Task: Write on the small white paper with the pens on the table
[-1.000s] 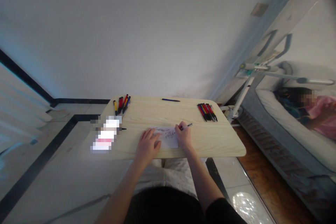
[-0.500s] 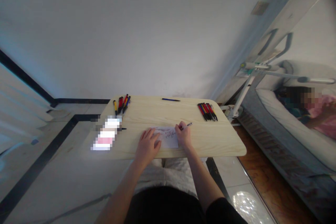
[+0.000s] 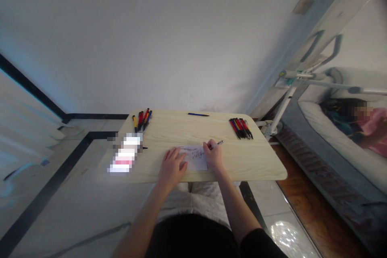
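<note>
A small sheet of white paper (image 3: 196, 163) with dark handwriting on it lies near the front edge of the light wooden table (image 3: 250, 161). My left hand (image 3: 173, 166) rests flat on the paper's left side, its fingers spread. At the paper's right edge, my right hand (image 3: 213, 156) is closed around a pen (image 3: 219, 144). The pen's upper end points up to the right; its tip is hidden behind the fingers.
Several pens (image 3: 240, 128) lie in a row at the table's right, and several more pens (image 3: 142, 120) at the back left. One blue pen (image 3: 198, 114) lies by the far edge. A blurred bright rectangle (image 3: 125, 157) is at left. Someone (image 3: 375, 125) is on the grey sofa (image 3: 317, 125).
The whole view has shifted slightly, so the table appears a little further right. Both hands stay at the paper, and the right one still grips the pen.
</note>
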Demonstrator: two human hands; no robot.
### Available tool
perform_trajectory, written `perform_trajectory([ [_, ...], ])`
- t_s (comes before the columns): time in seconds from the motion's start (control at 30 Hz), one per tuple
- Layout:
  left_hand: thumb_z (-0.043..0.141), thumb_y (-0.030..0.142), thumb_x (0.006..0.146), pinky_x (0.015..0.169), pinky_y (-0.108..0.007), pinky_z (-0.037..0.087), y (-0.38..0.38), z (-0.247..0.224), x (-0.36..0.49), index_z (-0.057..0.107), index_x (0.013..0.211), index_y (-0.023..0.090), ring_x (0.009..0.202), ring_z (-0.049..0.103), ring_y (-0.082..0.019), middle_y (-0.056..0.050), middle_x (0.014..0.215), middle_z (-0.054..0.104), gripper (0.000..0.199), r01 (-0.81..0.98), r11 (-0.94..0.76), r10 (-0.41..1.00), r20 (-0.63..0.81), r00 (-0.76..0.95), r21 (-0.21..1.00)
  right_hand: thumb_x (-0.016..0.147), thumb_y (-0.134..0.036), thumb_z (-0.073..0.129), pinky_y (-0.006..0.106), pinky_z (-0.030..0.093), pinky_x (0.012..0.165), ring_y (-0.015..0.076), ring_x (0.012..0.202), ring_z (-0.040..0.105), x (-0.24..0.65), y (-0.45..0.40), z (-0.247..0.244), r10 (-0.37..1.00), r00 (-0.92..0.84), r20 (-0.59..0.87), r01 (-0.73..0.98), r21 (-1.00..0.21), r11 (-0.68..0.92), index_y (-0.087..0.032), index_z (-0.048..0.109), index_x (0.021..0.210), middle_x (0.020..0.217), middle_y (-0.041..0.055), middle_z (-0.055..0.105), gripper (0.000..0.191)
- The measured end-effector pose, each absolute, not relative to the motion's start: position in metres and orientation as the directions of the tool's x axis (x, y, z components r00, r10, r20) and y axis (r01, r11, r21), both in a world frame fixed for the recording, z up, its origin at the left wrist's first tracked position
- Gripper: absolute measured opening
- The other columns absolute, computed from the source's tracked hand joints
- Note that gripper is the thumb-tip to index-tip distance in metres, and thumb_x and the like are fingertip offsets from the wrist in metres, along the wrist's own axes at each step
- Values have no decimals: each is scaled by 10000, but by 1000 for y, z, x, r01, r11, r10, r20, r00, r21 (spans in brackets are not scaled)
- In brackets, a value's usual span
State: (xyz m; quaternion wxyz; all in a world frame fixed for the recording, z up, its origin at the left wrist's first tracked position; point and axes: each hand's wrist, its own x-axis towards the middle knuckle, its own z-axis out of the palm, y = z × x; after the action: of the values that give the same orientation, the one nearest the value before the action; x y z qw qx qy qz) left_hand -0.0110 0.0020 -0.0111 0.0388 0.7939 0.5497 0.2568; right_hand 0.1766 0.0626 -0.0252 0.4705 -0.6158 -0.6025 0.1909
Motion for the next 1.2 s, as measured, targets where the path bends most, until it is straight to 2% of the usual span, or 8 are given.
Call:
perform_trajectory([
  [0.37, 494, 258, 774, 1017, -443, 233, -2, -5, -10, 554, 1086, 221, 1194, 337, -233, -65, 1246, 453, 321, 855, -369, 904, 355, 239, 365, 771, -370, 473, 218, 272, 463, 105, 457, 381, 177, 60, -29, 932, 190, 308, 536, -828, 164, -189, 432, 562, 480, -46, 420, 280],
  [0.6, 486, 269, 779, 1022, -439, 228, 0, -7, -11, 555, 1084, 208, 1192, 341, -233, -72, 1244, 456, 319, 856, -380, 900, 355, 254, 351, 765, -385, 483, 216, 300, 473, 106, 478, 386, 176, 63, -29, 903, 282, 324, 423, -887, 186, -188, 431, 569, 506, -44, 426, 282],
  [0.8, 463, 278, 792, 1023, -436, 233, 3, -10, -11, 557, 1080, 209, 1195, 338, -236, -69, 1242, 456, 310, 857, -394, 890, 370, 266, 333, 778, -384, 462, 217, 302, 470, 105, 479, 386, 174, 64, -27, 886, 325, 330, 393, -899, 191, -193, 414, 572, 515, -40, 439, 285],
  [1.2, 468, 270, 785, 1015, -445, 249, 2, -9, -11, 564, 1068, 217, 1185, 350, -239, -66, 1235, 466, 303, 848, -399, 887, 380, 262, 348, 778, -386, 444, 219, 284, 476, 104, 464, 372, 177, 62, -24, 931, 220, 290, 506, -850, 146, -192, 428, 564, 489, -43, 431, 290],
])
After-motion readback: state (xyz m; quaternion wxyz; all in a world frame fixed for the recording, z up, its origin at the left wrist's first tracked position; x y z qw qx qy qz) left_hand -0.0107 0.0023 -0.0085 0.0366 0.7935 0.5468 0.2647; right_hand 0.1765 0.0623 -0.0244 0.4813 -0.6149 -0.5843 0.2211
